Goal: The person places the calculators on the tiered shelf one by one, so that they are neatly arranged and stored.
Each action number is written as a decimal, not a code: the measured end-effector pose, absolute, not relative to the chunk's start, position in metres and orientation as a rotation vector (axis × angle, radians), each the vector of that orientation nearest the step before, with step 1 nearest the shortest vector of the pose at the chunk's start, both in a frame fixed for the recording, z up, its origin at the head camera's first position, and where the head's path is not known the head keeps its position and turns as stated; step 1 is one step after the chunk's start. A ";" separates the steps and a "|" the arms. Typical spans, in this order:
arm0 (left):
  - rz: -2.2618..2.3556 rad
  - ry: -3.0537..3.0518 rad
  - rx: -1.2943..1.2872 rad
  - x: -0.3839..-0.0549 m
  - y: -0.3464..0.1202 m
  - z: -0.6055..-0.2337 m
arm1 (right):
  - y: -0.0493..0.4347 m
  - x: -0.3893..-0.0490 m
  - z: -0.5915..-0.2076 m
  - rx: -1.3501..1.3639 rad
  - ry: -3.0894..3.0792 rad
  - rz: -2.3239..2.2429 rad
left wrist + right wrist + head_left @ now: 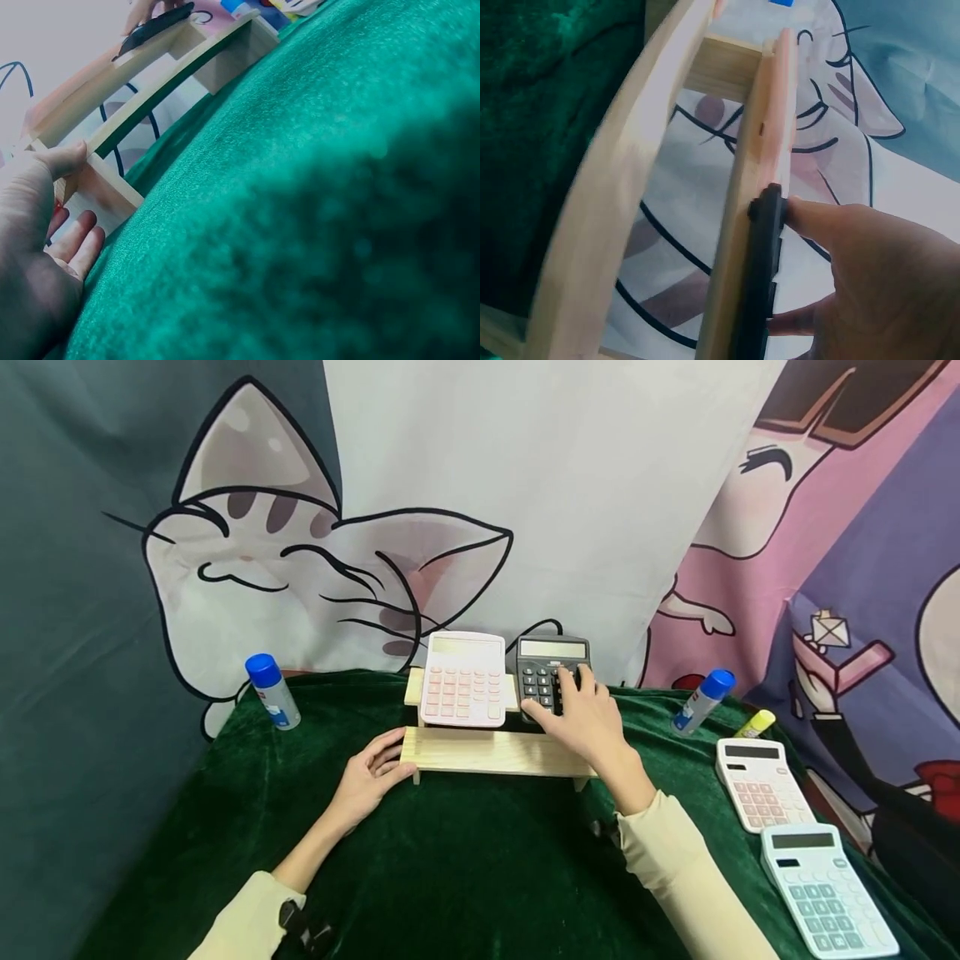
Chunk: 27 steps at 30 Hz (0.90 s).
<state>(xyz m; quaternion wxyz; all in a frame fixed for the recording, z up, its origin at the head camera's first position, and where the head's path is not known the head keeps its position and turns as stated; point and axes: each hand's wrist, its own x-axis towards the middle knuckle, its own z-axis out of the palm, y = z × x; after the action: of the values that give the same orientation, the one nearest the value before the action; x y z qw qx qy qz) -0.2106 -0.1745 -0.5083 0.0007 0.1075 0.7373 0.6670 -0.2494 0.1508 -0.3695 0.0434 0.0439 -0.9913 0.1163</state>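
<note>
A two-tier wooden stand [495, 752] stands on the green cloth. My left hand [367, 781] holds its left end; in the left wrist view the thumb lies on the shelf's corner and other fingers hang loosely beside the end piece [101, 195]. Leaning on the upper tier, a black calculator [538, 670] is under my right hand [588, 718], whose spread thumb and fingertips touch its key face. The right wrist view shows that calculator [757, 277] edge-on against the upper rail. Left of it leans a pale pink calculator [463, 681] with pink keys.
Blue-capped spray bottles stand at left [276, 693] and right [701, 703]. A yellow-capped tube [753, 724] is behind a white calculator with pink keys [761, 785]; a pale blue calculator [828, 889] lies in front. A cartoon-printed curtain [562, 485] hangs behind.
</note>
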 end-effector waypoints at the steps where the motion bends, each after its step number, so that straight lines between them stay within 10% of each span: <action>1: 2.097 2.316 0.339 -0.211 -0.175 -0.508 | 0.151 -0.249 -0.369 0.147 -3.023 0.353; 27: 2.125 2.266 0.323 -0.207 -0.175 -0.507 | 0.237 -0.224 -0.397 0.271 -2.895 0.792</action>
<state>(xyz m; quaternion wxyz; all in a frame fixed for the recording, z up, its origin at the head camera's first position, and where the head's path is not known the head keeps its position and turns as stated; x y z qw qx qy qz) -0.2070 -0.1749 -0.5072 0.0093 0.1033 0.7256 0.6803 -0.2240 0.2372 -0.3967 0.0641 0.0896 -0.9587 0.2622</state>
